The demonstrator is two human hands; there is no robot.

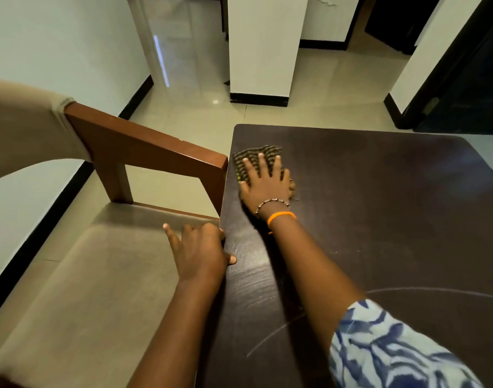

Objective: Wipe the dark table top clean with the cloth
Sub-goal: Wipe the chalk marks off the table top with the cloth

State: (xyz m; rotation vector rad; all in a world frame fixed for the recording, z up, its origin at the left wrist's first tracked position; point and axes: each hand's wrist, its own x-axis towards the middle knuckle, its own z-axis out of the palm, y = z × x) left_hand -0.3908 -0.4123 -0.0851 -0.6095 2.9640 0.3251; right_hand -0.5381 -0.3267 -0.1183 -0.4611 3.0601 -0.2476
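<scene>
One table (379, 219). One cloth (256, 161) on table, far left corner. Two hands: right hand (264, 186) on cloth, left hand (200, 253) at table's left edge. Two bracelets (278, 211). One chair (99, 247) left of table.

A single wide-angle camera worn on the person's head is looking forward and steeply down, close above both outstretched arms. It is facing along the dark tabletop (379, 219), which is filling the lower right of the view beyond and beside the right hand (263, 186). To the left of the left hand (200, 253), a beige chair seat (85, 275) is lying just below the lens. Beyond both hands, the view is reaching across pale floor tiles (189, 113) toward white walls, whose lines are bending at the frame's edges.
</scene>
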